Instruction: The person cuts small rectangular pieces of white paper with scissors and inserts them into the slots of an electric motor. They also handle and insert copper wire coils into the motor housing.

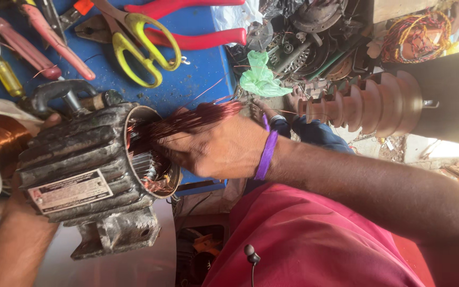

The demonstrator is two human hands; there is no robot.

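motor housing (pixel 88 170), dark ribbed cast body w/ grey nameplate, lies on its side at edge of blue desk (pixel 197 74); long axis runs roughly across the frame, open bore facing toward the right hand (pixel 213 149). right hand at the bore mouth, fingers closed round a bundle of copper wire (pixel 197 118) that goes into the stator slots; purple band at wrist. left hand (pixel 17 207) behind the closed end of housing, mostly hidden, seems to brace it, grip itself can't tell. hands well apart, housing between them. right hand nearer the winding. on desk beyond: yellow-handled scissors (pixel 142 45), red pliers (pixel 197 24), screwdrivers. green plastic scrap (pixel 261 77) and ribbed brown insulator (pixel 367 103) off to the side.
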